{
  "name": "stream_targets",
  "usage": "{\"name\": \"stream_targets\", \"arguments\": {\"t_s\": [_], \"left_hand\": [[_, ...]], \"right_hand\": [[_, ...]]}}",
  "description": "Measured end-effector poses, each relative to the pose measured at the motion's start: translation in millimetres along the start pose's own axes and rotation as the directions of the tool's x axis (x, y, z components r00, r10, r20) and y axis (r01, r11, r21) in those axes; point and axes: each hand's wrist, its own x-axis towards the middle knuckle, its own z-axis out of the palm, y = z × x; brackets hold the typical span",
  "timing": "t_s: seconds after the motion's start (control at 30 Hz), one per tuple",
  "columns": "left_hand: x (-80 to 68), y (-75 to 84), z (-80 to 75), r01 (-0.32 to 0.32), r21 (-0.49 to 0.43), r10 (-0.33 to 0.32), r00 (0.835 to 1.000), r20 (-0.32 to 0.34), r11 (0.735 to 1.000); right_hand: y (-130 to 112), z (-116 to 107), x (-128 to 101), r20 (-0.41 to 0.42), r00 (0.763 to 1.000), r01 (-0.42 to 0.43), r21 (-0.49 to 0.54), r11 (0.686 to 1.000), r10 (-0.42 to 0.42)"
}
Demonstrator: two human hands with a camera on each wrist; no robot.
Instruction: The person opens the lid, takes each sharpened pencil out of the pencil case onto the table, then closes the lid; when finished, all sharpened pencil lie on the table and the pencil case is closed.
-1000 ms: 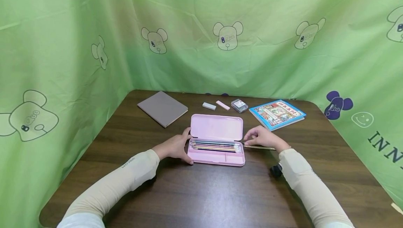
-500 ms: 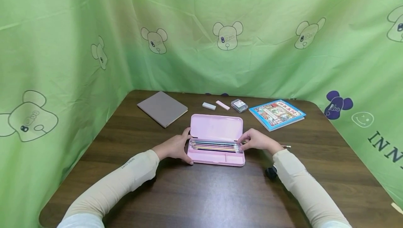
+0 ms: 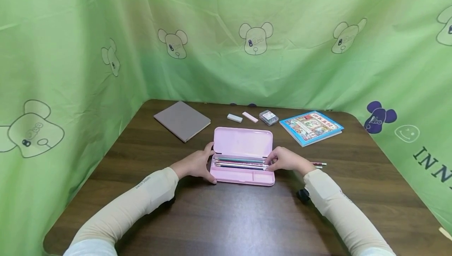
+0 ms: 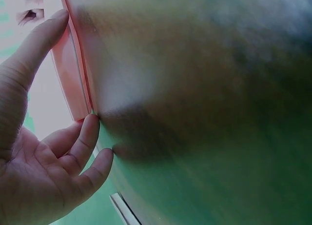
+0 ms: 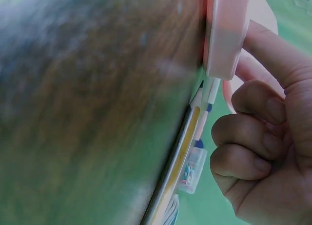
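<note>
A pink pencil case (image 3: 229,176) lies on the table with its lid raised, and several pencils (image 3: 240,166) lie side by side in its back compartment. My left hand (image 3: 195,164) holds the case's left end, thumb at the front edge and fingers behind. Over the right end, my right hand (image 3: 287,160) pinches at the pencil ends with thumb and forefinger; the fingertips are partly hidden inside the case. Its other fingers are curled in the right wrist view. Loose pencils (image 3: 319,164) lie on the table behind that wrist, a yellow one (image 5: 187,147) among them.
Along the back of the wooden table (image 3: 226,224) stand a grey notebook (image 3: 182,121), a white block (image 3: 234,118), a pink strip (image 3: 250,117), a small clear box (image 3: 268,117) and a blue picture book (image 3: 311,127). A green curtain (image 3: 212,71) hangs behind.
My right hand has moved left from a pencil on the table to the pencil ends in the case. Those pencils have shifted slightly. The left hand has stayed put.
</note>
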Motion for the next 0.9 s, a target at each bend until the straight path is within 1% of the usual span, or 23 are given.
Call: {"name": "stream_targets", "arguments": {"t_s": [0.17, 0.3, 0.43, 0.63, 0.9], "left_hand": [[0.5, 0.8, -0.9, 0.006, 0.003, -0.006, 1.000, 0.004, 1.000], [0.2, 1.1, -1.9, 0.001, 0.011, -0.001, 1.000, 0.000, 1.000], [0.3, 0.7, -3.1, 0.002, 0.012, -0.002, 1.000, 0.000, 1.000], [0.6, 1.5, -2.5, 0.015, 0.009, -0.015, 1.000, 0.009, 1.000], [-1.0, 1.8, -0.2, 0.021, -0.004, -0.020, 1.000, 0.024, 1.000]], "right_hand": [[-2.7, -0.2, -0.8, -0.020, 1.000, -0.010, 0.016, 1.000, 0.011], [-4.9, -1.3, -0.3, -0.020, 1.000, -0.016, 0.030, 0.999, 0.017], [-5.7, -2.1, 0.9, -0.020, 1.000, -0.008, 0.050, 0.999, 0.009], [-3.9, 0.8, 2.5, -0.033, 0.999, 0.020, 0.043, 0.999, -0.019], [0.0, -0.6, -3.1, -0.092, 0.996, 0.005, 0.039, 0.999, -0.002]]}}
